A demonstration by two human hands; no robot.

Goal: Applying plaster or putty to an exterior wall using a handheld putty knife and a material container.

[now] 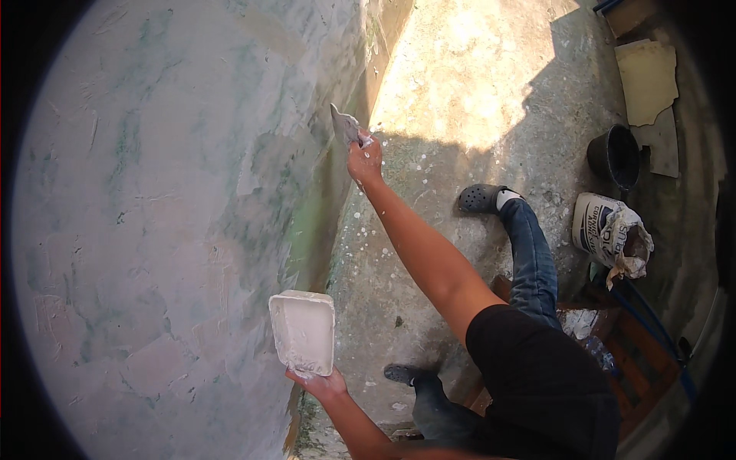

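My left hand (320, 383) grips the lower end of a white rectangular plastic tray (330, 322), tilted beside the wall, with pale smooth paste coating its inside. My right arm is stretched out, and my right hand (365, 158) is closed around a putty knife (346, 126). Its blade is smeared with grey-white paste and points at the wall's low far part; whether it touches cannot be seen. White smears mark the fingers of both hands. The wall (176, 192) fills the left side, covered in uneven pale grey coating with greenish patches.
My feet in dark clogs (481, 198) stand on a concrete floor (399, 268) speckled with white drips. To the right are a black bucket (613, 159), an open white bag (594, 222), a broken pale board (646, 80) and a brown wooden piece (652, 376). Sunlight hits the far floor.
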